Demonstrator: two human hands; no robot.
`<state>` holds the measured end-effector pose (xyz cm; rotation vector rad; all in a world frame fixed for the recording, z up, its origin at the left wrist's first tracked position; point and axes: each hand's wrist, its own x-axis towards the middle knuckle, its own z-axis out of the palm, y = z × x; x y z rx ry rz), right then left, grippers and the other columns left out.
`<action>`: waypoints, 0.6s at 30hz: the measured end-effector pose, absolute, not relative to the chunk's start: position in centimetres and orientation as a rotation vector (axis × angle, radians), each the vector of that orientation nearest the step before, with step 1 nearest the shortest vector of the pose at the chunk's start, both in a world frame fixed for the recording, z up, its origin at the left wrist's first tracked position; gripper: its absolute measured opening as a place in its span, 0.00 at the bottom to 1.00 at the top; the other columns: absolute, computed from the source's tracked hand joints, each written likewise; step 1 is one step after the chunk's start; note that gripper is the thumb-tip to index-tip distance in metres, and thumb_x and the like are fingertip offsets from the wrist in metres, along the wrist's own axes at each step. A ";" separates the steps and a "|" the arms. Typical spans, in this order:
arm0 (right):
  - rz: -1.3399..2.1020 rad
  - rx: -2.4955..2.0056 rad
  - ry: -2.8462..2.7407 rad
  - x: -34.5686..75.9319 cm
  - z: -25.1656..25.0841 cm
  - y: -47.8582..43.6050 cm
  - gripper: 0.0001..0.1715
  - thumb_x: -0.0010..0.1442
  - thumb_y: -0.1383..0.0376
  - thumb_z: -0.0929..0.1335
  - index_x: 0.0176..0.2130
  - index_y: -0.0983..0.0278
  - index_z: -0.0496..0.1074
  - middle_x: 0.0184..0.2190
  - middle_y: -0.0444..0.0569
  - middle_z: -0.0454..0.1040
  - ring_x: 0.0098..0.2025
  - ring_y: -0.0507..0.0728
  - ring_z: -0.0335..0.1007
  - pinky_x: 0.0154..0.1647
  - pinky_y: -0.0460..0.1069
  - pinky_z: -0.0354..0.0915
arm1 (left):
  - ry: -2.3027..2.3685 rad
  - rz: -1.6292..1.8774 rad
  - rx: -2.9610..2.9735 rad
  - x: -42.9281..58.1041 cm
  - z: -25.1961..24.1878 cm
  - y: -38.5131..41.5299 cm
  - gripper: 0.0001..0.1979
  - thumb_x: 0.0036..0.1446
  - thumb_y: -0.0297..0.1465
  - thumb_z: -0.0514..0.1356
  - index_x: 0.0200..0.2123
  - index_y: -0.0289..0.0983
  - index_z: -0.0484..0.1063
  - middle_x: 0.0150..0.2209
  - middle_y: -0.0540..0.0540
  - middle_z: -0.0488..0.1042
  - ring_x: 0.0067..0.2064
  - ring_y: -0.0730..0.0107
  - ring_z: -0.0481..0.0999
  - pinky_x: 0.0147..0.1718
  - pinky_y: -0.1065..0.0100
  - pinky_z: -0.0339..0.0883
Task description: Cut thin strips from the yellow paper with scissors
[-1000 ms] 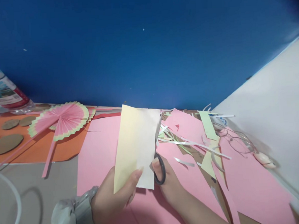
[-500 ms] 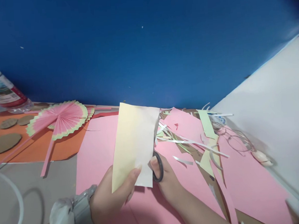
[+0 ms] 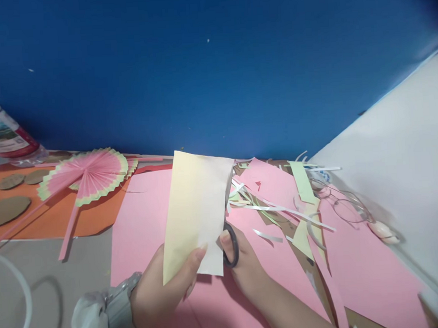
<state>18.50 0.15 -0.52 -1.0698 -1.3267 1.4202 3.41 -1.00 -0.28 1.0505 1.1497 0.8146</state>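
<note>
My left hand (image 3: 170,281) pinches the lower edge of a sheet of paper (image 3: 194,210), pale yellow on its left side and white on its right. The thumb lies across the front and the other fingers are behind it. At the sheet's right edge, my right hand (image 3: 243,261) grips a pair of scissors (image 3: 231,245), with the thumb through a black handle loop. The blades run up along that edge, mostly hidden behind the paper. Both hands are above pink paper (image 3: 140,218) spread on the table.
Cut paper strips (image 3: 266,205) lie to the right, beside pale green scraps (image 3: 302,181) and a pair of glasses (image 3: 350,208). On the left, pink-and-green paper fans (image 3: 97,176) rest on orange paper (image 3: 92,223) near cardboard discs (image 3: 8,211) and a bottle (image 3: 7,135). A blue wall (image 3: 206,75) stands behind.
Almost nothing differs. The hands, paper and scissors keep nearly the same place, with only a very slight shift of the view.
</note>
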 end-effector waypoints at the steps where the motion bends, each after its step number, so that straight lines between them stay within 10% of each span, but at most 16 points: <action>1: 1.422 -1.070 -1.329 18.5 -0.6 0.2 0.30 0.65 0.46 0.59 0.50 0.65 0.71 0.39 0.53 0.76 0.40 0.60 0.72 0.37 0.49 0.67 | 1.153 0.811 1.066 3.4 -0.3 -1.0 0.19 0.57 0.46 0.57 0.23 0.38 0.66 0.13 0.57 0.55 0.15 0.77 0.56 0.15 0.73 0.54; 18: 1.404 -1.049 -1.323 18.3 -0.8 0.2 0.30 0.65 0.45 0.59 0.48 0.64 0.72 0.38 0.51 0.76 0.37 0.58 0.70 0.32 0.48 0.63 | 1.121 0.743 1.186 2.9 -1.1 -0.9 0.20 0.60 0.46 0.54 0.23 0.38 0.65 0.14 0.56 0.57 0.17 0.75 0.59 0.17 0.72 0.57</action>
